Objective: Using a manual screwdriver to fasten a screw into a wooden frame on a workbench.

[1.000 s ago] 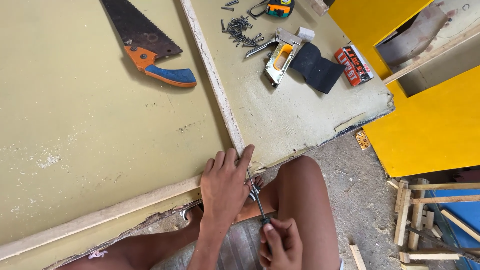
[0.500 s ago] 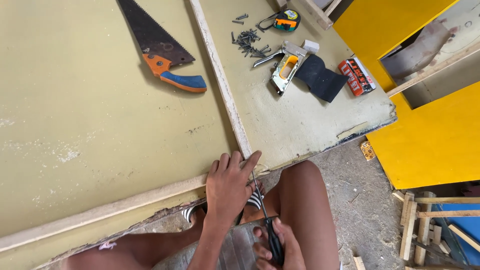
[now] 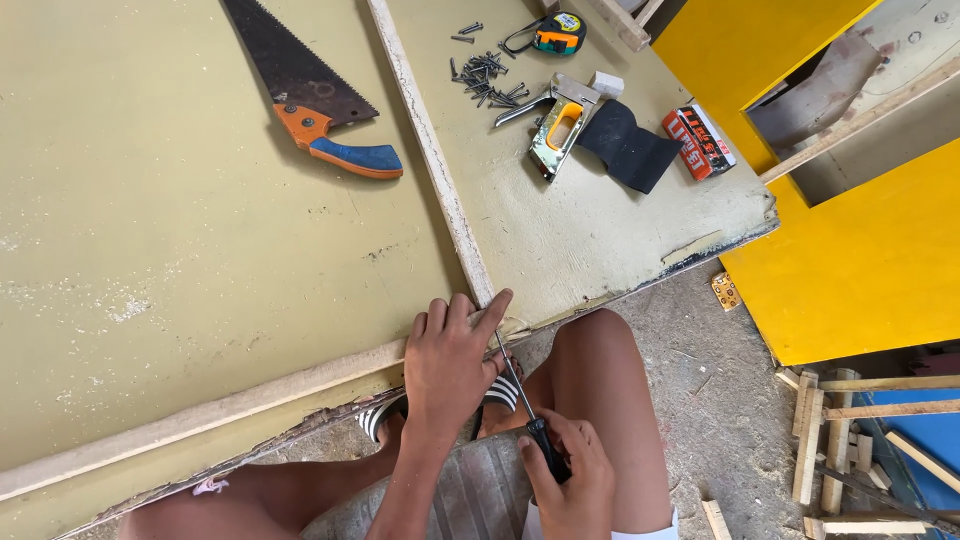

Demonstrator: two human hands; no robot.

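The left hand (image 3: 452,352) is pressing flat, fingers together, on the board (image 3: 200,250) edge where the two battens (image 3: 440,180) meet. The right hand (image 3: 565,478) is gripping a screwdriver (image 3: 522,392), its shaft slanting up-left toward that corner, tip beside the left fingers.

a handsaw (image 3: 310,105) with an orange and blue handle lies on the pale board; right of the wooden strip (image 3: 430,150) sit loose screws (image 3: 485,78), a tape measure (image 3: 555,32), a staple gun (image 3: 555,125), black sandpaper (image 3: 628,145) and a red box (image 3: 698,140).
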